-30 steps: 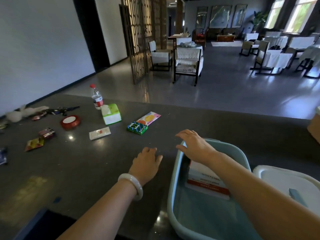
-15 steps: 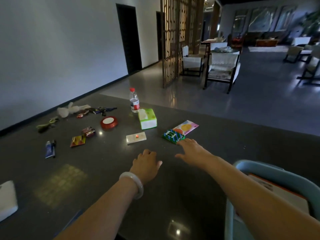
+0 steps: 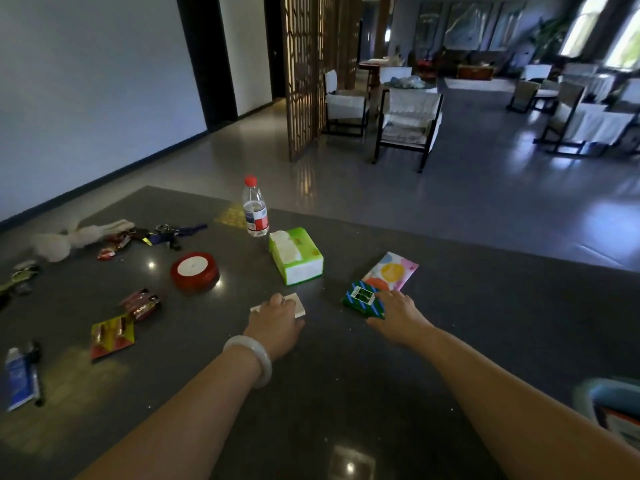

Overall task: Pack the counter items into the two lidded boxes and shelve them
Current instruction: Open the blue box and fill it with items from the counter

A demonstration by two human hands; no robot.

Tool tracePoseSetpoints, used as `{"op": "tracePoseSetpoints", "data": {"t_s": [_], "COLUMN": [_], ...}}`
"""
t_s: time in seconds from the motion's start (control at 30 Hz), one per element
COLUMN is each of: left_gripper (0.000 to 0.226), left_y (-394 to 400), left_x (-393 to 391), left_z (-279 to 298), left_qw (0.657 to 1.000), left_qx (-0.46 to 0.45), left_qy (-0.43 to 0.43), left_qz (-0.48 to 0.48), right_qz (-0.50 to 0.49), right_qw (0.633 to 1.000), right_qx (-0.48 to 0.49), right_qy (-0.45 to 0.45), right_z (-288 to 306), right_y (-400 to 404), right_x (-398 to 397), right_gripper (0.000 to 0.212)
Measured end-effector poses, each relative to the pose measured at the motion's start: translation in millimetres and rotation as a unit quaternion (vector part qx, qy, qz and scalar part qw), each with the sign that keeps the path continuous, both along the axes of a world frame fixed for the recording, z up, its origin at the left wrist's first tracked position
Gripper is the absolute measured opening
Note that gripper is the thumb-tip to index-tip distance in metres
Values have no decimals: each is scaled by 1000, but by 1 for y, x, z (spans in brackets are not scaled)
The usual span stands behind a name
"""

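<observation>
Now both hands have left the box and reached forward | left hand (image 3: 277,323) curls over flat white card packet (image 3: 298,306), 12 o'clock of wrist, grip unclear | right hand (image 3: 398,315) fingers spread onto green-blue striped small box (image 3: 362,299), not yet closed | pale-blue plastic bin (image 3: 602,393) at 4 o'clock, one item inside | next two pickups starting; most counter items unpacked
</observation>
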State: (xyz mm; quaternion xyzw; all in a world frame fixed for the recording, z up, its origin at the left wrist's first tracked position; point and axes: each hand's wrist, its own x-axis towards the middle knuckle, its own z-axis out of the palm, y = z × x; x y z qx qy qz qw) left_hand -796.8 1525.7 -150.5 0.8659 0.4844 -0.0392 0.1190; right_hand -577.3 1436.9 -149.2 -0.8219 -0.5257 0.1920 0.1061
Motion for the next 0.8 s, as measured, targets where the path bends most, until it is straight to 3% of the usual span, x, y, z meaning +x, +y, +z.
{"op": "tracePoseSetpoints", "data": {"t_s": [0.27, 0.5, 0.67, 0.8], "left_gripper": [54, 39, 48, 49], "left_y": [48, 66, 61, 54], "left_x": [5, 9, 10, 7], "left_z": [-26, -26, -28, -29], "left_qw": [999, 999, 999, 997], "left_qx": [-13, -16, -34, -56], "left_qy": [36, 29, -1, -24], "left_qz": [6, 0, 22, 38], "right_qz": [-24, -42, -70, -59], "right_qw": [999, 994, 992, 995], "right_qx": [-33, -72, -89, -73], "right_qy": [-10, -71, -50, -24], "right_z": [-18, -29, -31, -28], "right_y": [48, 67, 60, 45], "right_x": [18, 23, 16, 8], "right_gripper": [69, 77, 71, 78]}}
